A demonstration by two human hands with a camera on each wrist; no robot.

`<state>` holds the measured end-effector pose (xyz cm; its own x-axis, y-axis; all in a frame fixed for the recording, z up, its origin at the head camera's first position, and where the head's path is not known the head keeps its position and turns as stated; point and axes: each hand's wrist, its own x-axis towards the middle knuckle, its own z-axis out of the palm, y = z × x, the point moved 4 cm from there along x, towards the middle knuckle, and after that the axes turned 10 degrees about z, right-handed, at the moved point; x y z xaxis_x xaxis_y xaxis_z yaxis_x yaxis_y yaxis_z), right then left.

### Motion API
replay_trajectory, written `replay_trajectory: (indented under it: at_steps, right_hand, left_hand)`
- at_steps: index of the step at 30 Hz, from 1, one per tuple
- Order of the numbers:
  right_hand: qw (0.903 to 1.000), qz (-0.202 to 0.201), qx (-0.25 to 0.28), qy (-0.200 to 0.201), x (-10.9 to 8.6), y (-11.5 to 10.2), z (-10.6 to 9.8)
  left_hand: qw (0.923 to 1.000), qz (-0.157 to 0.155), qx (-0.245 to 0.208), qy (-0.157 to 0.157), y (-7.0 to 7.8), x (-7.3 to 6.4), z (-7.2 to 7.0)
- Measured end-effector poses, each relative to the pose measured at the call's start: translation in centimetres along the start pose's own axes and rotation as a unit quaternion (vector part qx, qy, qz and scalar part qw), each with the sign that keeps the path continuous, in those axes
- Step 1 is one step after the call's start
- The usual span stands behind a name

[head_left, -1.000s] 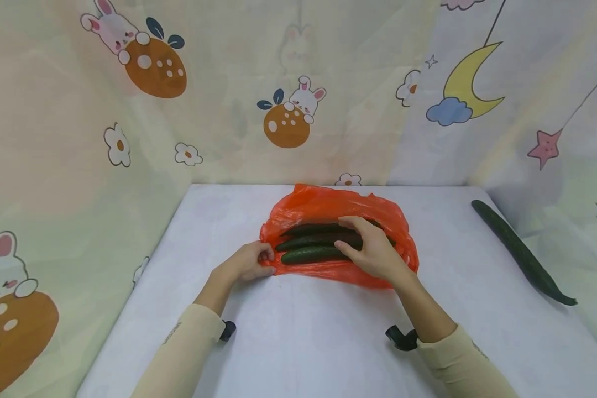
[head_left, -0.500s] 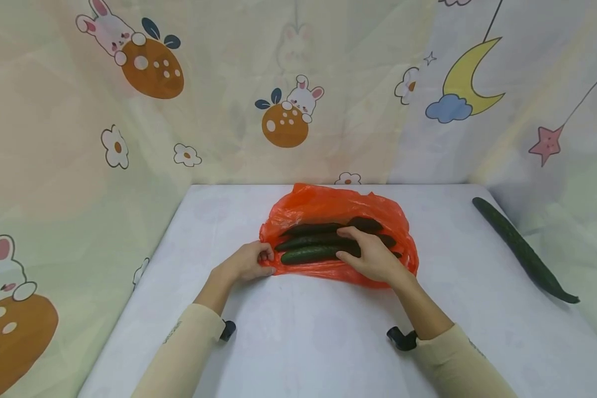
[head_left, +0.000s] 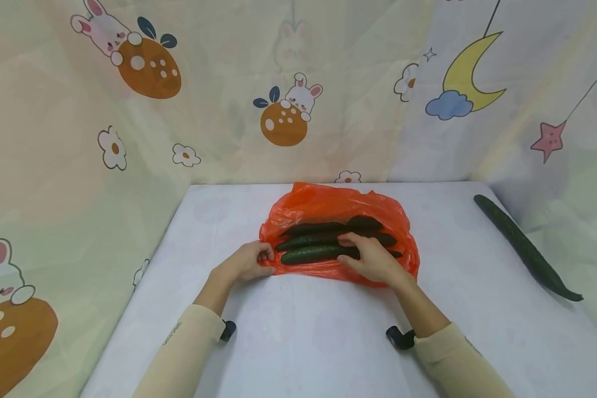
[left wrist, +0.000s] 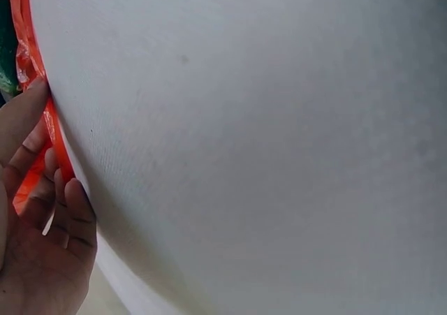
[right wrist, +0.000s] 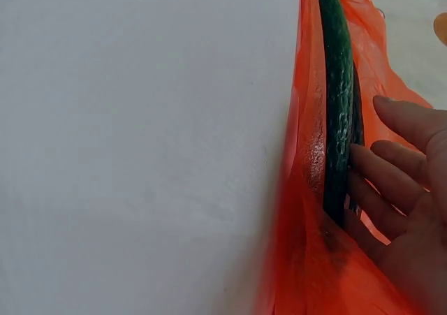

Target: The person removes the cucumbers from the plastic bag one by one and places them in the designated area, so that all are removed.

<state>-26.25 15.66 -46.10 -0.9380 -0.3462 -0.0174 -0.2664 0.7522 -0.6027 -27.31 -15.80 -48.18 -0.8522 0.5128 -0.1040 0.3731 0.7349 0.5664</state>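
An orange-red plastic bag (head_left: 328, 196) lies spread on the table with several dark green cucumbers inside its mouth. My left hand (head_left: 249, 261) pinches the bag's left edge; in the left wrist view that hand (left wrist: 52, 217) has the orange film between thumb and fingers. Over the right half of the front cucumber (head_left: 308, 254) is my right hand (head_left: 375, 260), its thumb and fingers apart. In the right wrist view my right hand's fingertips touch the far side of the cucumber (right wrist: 340, 84), loosely bent, with the thumb free of it. The right hand hides part of the middle cucumber (head_left: 303, 241).
A single long cucumber (head_left: 527, 249) lies along the table's right side. Printed fabric (head_left: 219, 99) with rabbits, flowers and a moon hangs behind and beside the white table (head_left: 298, 342).
My right hand has come down and nearer, from the back cucumbers to the front one, its fingers drawing slightly closer together. The left hand stays at the bag's edge.
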Motion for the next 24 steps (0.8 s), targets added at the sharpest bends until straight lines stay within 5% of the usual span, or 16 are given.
replay_trajectory:
  at_steps: [24]
  right_hand:
    - [0.9968, -0.036, -0.064, -0.033, 1.8, -0.5, 1.3]
  left_hand:
    - [1.0000, 0.006, 0.000, 0.001, -0.8, 0.1, 0.0]
